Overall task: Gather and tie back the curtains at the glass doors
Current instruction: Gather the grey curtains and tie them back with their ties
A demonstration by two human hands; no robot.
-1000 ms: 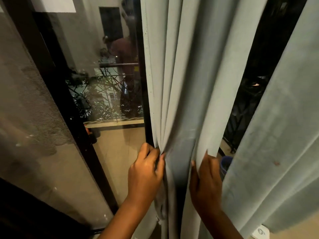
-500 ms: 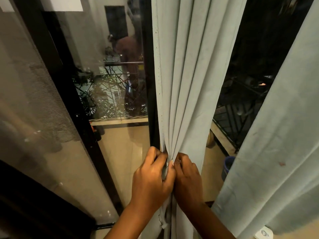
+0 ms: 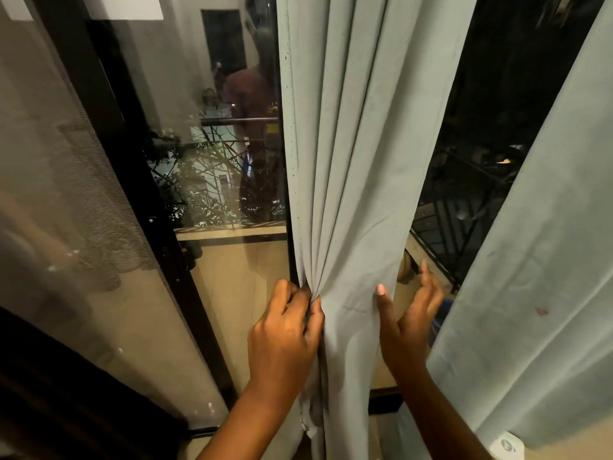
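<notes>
Your left hand (image 3: 285, 330) is clenched on a bunch of pleats at the left edge of the middle curtain (image 3: 351, 161), and the folds fan upward from its fingers. Your right hand (image 3: 409, 322) is released: the thumb lies against the front of the cloth and the other fingers are spread behind the free right edge, not yet closed on anything. This curtain hangs between your two hands, and the second curtain (image 3: 537, 260) hangs just beside your right hand, on its outer side. The glass door (image 3: 232, 293) and its dark frame are beyond your left hand.

The step now is, I think, to collect the remaining width into the bundle. Keep the left hand firm, as an anchor, at the same height. With the right hand, catch the free edge and bring it toward the left hand in even folds, one after another, so the pleats lie flat on each other and do not twist. Do not pull downward; the top fixing is out of sight and could be strained. No tie-back is visible in this view, so you should hold the bundle with one hand when you look for it.
</notes>
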